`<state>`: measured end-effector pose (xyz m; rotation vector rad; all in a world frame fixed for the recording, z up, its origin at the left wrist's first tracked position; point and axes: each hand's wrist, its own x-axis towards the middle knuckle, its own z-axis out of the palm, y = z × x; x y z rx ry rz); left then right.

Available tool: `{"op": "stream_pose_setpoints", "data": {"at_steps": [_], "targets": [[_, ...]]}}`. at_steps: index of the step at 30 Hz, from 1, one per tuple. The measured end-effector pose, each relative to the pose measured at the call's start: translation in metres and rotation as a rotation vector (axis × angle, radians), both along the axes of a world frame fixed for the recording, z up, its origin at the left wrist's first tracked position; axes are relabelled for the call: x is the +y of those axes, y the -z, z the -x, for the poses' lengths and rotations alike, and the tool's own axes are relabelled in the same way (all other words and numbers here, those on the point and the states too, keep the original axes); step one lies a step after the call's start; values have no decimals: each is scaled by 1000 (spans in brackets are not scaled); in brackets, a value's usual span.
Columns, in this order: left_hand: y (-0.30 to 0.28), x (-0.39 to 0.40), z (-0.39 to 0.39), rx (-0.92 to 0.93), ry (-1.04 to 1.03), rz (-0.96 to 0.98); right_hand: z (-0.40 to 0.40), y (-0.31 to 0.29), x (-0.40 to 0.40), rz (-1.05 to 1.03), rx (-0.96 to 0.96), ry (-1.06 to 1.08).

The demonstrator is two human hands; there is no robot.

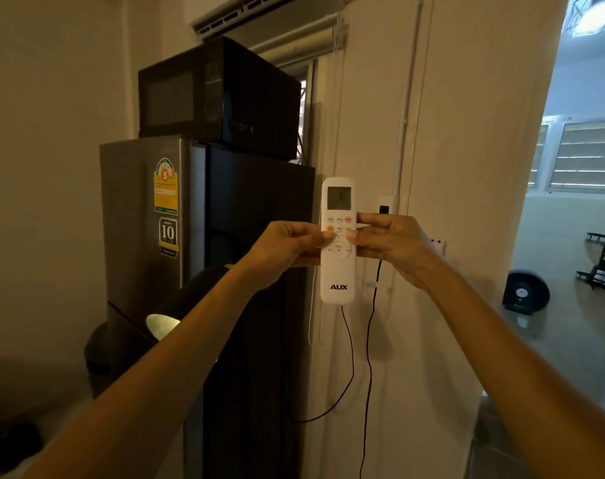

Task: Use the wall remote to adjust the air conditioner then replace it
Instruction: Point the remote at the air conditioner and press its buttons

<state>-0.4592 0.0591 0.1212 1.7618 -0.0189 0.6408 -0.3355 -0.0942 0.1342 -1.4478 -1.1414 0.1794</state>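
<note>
A white AUX remote stands upright in front of the cream wall, its small grey screen at the top and coloured buttons below. My left hand grips its left edge, thumb on the buttons near the round pad. My right hand grips the right edge, thumb on the upper buttons. Both arms are stretched forward. Whether the remote touches a wall holder I cannot tell; my hands hide what is behind it. The air conditioner's vent shows at the top edge.
A dark fridge with a black microwave on top stands left of the remote. Black cables hang down the wall from a socket. A doorway at right opens to a room with a round black fan.
</note>
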Motion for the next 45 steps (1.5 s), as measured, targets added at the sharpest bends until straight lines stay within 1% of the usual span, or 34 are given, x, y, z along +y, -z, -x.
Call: {"op": "stream_pose_setpoints", "data": {"at_steps": [7,14,19,28,32,39,45], "targets": [[-13,23,23,30,67,-1,23,-10,16,3,9,4],[-26,52,38,-2,102,-23,40,-21,40,-37,-4,-1],[-34,64,40,-38,99,-25,43,-31,55,-48,-20,17],[-71,72,43,-103,77,-55,45,-74,70,-106,-49,1],[-81,77,46,-92,68,-63,47,-84,77,-108,-15,-33],[-82,87,49,-57,52,-46,47,-84,88,-74,59,-73],[-85,93,51,-57,59,-32,48,-89,94,-75,35,-68]]}}
